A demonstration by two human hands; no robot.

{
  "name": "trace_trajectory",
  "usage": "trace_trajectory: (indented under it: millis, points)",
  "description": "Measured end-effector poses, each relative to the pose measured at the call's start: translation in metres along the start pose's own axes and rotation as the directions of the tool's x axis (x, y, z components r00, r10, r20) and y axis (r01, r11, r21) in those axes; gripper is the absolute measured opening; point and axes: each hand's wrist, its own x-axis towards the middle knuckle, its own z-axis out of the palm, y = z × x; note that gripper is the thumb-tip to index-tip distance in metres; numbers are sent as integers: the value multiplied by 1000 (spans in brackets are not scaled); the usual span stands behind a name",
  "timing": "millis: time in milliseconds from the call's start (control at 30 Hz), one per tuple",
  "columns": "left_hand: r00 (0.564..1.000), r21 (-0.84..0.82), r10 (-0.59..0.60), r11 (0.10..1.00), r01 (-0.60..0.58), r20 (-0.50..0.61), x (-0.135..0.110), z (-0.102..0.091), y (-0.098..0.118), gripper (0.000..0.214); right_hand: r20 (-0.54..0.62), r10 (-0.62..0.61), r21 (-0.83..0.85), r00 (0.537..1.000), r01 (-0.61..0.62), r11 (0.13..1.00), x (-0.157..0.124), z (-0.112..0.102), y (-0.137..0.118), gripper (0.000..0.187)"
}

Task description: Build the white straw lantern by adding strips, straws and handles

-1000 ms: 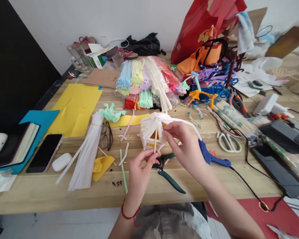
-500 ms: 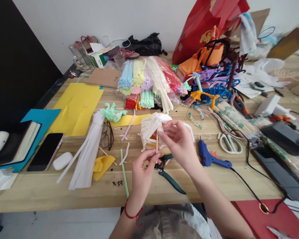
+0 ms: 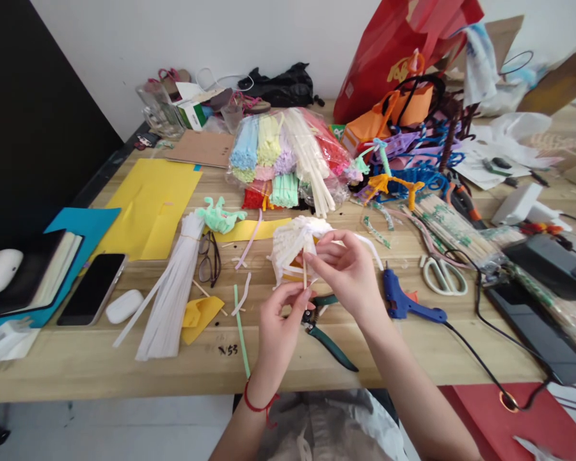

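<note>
A small house-shaped model (image 3: 290, 251) wrapped in white pipe cleaners sits above the wooden table (image 3: 125, 365), held between both hands. My left hand (image 3: 281, 323) pinches the lower end of a thin wooden stick (image 3: 304, 272) that stands upright against the model. My right hand (image 3: 348, 272) is closed around the model's right side and pinches a white pipe cleaner (image 3: 365, 243) that trails off to the right. Green-handled pliers (image 3: 329, 342) lie on the table just below my hands.
A blue glue gun (image 3: 406, 304) with a black cord lies right of my hands, scissors (image 3: 444, 276) beyond it. A white pipe-cleaner bundle (image 3: 170, 301), glasses (image 3: 206, 257), phone (image 3: 92, 288), yellow paper (image 3: 148, 205) lie left. Bagged coloured pipe cleaners (image 3: 283, 157) and a red bag (image 3: 388, 51) stand behind.
My hands and the model have stayed in nearly the same place; my right hand has shifted slightly left along the model, uncovering the glue gun. The view has drifted a little.
</note>
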Motion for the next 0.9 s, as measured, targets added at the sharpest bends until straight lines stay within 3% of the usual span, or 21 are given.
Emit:
trace_trajectory:
  millis: [300, 633, 900]
  points:
    - [997, 35, 17, 999, -20, 69, 4, 5, 2, 25, -12, -5, -12, 1000, 5, 1000, 0, 1, 1, 34]
    - [990, 322, 140, 937, -139, 17, 7, 16, -3, 44, -18, -9, -32, 1000, 8, 999, -1, 2, 1, 37]
    - [975, 445, 219, 871, -208, 29, 8, 18, -5, 39, -26, -7, -23, 1000, 6, 1000, -2, 2, 1, 36]
